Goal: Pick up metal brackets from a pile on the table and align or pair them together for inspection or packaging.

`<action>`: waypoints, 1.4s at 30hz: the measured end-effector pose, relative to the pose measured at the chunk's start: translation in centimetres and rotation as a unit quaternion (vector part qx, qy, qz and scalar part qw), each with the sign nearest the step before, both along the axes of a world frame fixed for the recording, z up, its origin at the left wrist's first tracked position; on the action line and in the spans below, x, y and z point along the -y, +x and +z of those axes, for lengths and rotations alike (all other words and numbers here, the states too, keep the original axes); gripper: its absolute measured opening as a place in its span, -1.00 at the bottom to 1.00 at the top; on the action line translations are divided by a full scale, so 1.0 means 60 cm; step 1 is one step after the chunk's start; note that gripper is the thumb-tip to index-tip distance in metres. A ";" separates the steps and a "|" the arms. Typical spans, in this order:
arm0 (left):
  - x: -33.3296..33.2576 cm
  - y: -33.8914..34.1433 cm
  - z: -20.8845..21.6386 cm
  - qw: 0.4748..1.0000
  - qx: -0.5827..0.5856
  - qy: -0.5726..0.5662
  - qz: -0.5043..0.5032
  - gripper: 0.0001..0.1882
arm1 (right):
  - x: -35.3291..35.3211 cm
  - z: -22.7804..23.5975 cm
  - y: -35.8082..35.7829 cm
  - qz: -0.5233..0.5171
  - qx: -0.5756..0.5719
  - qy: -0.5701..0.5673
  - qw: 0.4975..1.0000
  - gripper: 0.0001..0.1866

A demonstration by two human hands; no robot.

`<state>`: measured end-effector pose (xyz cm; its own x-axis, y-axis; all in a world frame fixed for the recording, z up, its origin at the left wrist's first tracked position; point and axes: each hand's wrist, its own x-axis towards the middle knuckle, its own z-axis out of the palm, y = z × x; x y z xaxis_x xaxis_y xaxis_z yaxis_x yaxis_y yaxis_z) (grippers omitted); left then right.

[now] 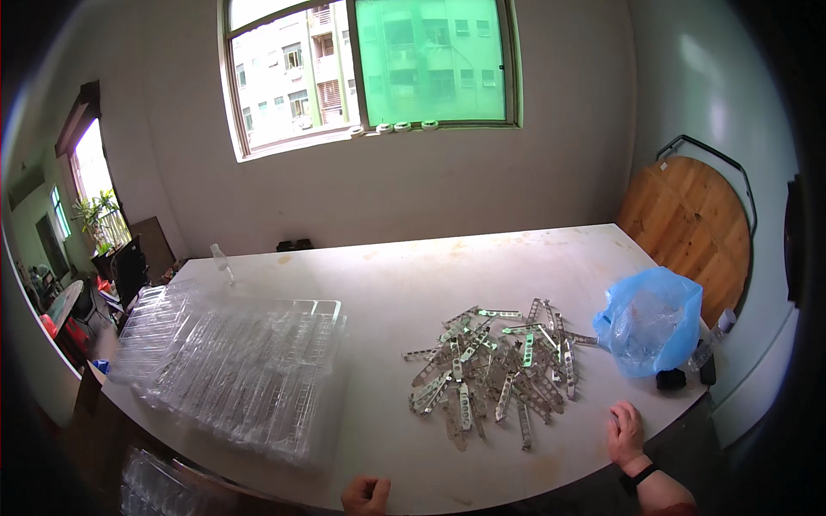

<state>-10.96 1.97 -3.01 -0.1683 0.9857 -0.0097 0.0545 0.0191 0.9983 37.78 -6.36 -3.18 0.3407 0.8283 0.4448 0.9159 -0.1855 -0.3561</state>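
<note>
Head view. I see two bare hands, well apart from each other. The left hand [366, 496] sits at the bottom edge of the frame, left of centre, fingers curled in; I cannot tell whether they close on anything. The right hand [626, 433] lies at lower right on the white table [387, 275], fingers bent, a black wristband [642, 474] behind it. Its palm is hidden, so I cannot tell its grip either.

The loose pile of flat, slotted metal pieces [465, 406] lies right of centre, up and left of the right hand, with a gap between. Pieces overlap at many angles; some catch a greenish shine.

Clear plastic trays [258, 370] are heaped, overlapping, across the left half of the tabletop. A clear bottle [221, 259] stands beyond them, upper left. Near the pile, on its right side, I log an open blue plastic bag [650, 322], crumpled; just below it, a small black object [671, 379], kind unclear. A round wooden board [688, 224] leans at far right. Window [430, 64] at top centre, one pane green.
</note>
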 end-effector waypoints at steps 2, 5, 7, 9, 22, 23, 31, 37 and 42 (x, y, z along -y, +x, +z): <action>0.003 0.003 -0.008 1.000 -0.008 0.006 0.015 -0.81 | -0.001 0.007 -0.009 -0.007 -0.001 -0.002 1.000 -0.71; 0.004 -0.005 0.006 0.998 -0.057 -0.034 0.001 -0.80 | 0.001 0.015 -0.016 -0.012 -0.006 -0.008 1.000 -0.72; 0.007 -0.005 0.003 0.997 -0.080 0.013 -0.011 -0.83 | -0.005 0.033 -0.028 -0.007 -0.011 -0.010 1.000 -0.72; 0.012 -0.003 -0.013 0.999 -0.055 -0.002 0.000 -0.85 | -0.007 0.031 -0.029 -0.008 -0.002 -0.009 1.000 -0.72; 0.014 0.007 -0.020 0.992 -0.122 -0.006 0.030 -0.86 | -0.009 0.024 -0.026 -0.017 -0.003 -0.024 1.000 -0.71; 0.014 0.008 -0.021 0.992 -0.118 -0.009 0.033 -0.87 | -0.011 0.024 -0.025 -0.016 -0.003 -0.025 1.000 -0.71; 0.023 0.009 -0.031 0.995 -0.087 -0.027 0.047 -0.88 | -0.008 0.028 -0.028 -0.026 -0.018 -0.032 0.999 -0.71; 0.023 0.005 -0.047 0.997 -0.062 -0.008 0.046 -0.90 | -0.010 0.028 -0.028 -0.027 -0.007 -0.027 0.999 -0.72; 0.022 0.009 -0.041 0.998 -0.027 -0.006 0.050 -0.90 | -0.011 0.030 -0.030 -0.026 -0.013 -0.024 0.999 -0.72</action>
<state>-10.42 0.67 -5.47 -0.2673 0.9636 -0.0087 0.1051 0.0382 0.9937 35.95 -5.70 -1.39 0.3946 0.8294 0.3955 0.8951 -0.2497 -0.3694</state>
